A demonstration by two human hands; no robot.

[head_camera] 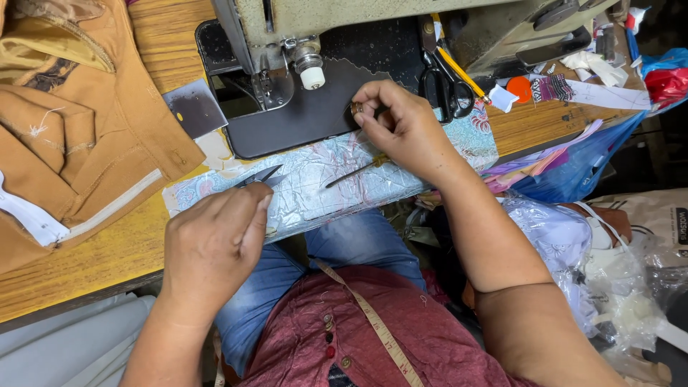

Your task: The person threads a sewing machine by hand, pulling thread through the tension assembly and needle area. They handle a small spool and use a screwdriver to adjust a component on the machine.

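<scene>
Counts at the sewing bench

I count two hands, left hand (211, 240) and right hand (405, 129); one sewing machine (308, 43); two cutters, small thread snips (258, 176) and black scissors (446, 84); one screwdriver (358, 170); one small metal bobbin (356, 108); one tape measure (373, 322); one orange garment (79, 122); one blue plastic bag (580, 165).

Brown-orange cloth (86, 136), black scissors (446, 87), blue jeans (344, 251), red shirt (401, 337), yellow tape measure (373, 322), flowery light-blue table cover (315, 179)
</scene>
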